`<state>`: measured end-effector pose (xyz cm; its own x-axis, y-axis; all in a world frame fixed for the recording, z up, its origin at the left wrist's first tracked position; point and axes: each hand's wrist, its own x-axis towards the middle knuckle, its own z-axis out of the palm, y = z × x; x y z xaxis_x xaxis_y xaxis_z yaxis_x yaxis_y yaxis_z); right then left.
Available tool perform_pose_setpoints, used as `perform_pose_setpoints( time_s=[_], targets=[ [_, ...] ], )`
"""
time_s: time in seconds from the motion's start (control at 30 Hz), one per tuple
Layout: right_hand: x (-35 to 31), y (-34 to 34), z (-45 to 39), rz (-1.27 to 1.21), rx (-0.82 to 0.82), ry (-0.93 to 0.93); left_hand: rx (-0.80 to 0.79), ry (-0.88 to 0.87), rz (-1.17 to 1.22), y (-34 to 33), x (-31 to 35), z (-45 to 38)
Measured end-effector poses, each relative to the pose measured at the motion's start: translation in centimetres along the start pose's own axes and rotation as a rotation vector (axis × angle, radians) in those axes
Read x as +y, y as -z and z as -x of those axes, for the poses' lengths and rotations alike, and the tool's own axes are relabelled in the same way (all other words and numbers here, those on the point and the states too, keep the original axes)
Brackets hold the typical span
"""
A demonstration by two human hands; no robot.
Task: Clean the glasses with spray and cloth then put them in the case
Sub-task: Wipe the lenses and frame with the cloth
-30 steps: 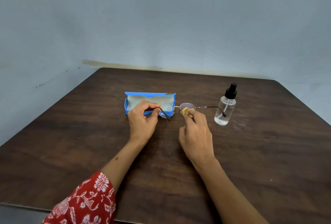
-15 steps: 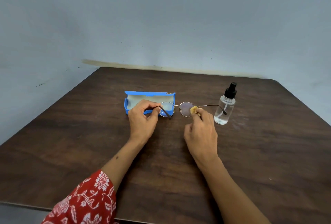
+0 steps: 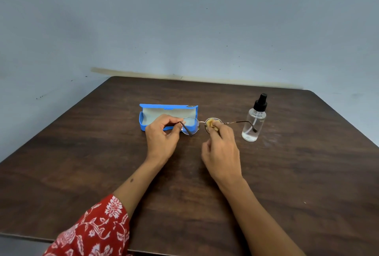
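Above table [image 3: 82, 163]: left hand [image 3: 162, 139] pinches glasses [image 3: 190, 125]; right hand [image 3: 222, 149] pinches cloth [image 3: 211, 123] on lens.

No readable text; small emblem on case [image 3: 168, 112] lid illegible.

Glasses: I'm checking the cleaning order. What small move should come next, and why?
Probably slide the cloth across to the other lens: the right hand pinches it on one lens while the left hand holds the glasses.
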<state>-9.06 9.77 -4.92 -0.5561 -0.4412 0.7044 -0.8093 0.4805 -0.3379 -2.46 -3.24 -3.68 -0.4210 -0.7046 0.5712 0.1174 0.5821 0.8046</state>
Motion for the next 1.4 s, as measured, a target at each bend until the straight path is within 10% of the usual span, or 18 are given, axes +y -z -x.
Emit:
perform_pose_setpoints(
  time_s=[1.4],
  targets=[
    [0.35, 0.26, -0.08, 0.005, 0.07, -0.1, 0.035, -0.002, -0.044, 0.33, 0.23, -0.06]
  ],
)
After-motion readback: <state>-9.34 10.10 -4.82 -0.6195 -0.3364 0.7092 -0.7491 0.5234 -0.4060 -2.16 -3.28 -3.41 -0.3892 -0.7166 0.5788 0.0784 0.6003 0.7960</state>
